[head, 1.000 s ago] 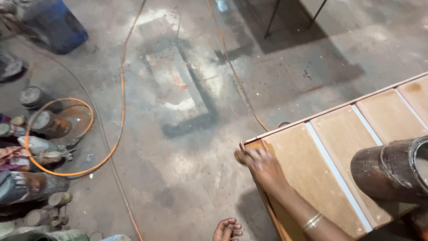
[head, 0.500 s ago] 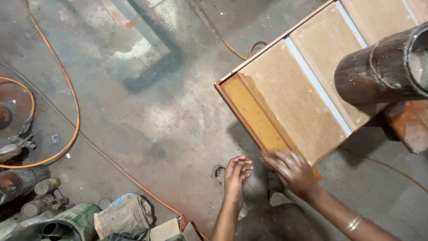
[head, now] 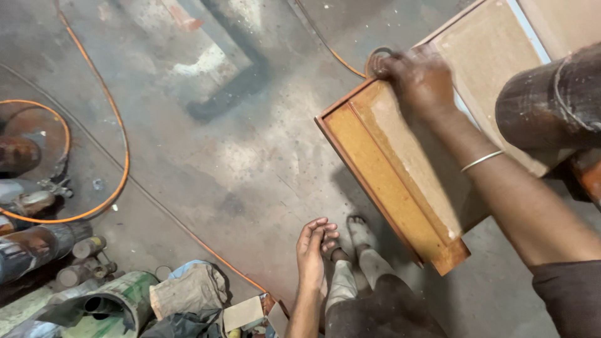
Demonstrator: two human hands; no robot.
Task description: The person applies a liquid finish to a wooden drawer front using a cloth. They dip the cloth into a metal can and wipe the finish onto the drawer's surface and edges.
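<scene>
A framed wooden panel with an orange-brown end rail lies tilted across the right half of the view, raised off the concrete floor. My right hand reaches over it to the far corner of that end, fingers curled over the edge; it is blurred by motion. A thin metal bangle sits on that wrist. My left hand hangs beside my leg with fingers loosely apart and nothing in it. A dark rusty cylinder rests on the panel beyond my right forearm.
An orange hose loops over the floor on the left, beside several gas cylinders. A green drum, crumpled cloth and a small box lie at the lower left. My feet stand next to the panel's near corner.
My right hand has moved from the near corner of the panel's end to its far corner. My left hand stays hanging by my leg. The view has shifted slightly.
</scene>
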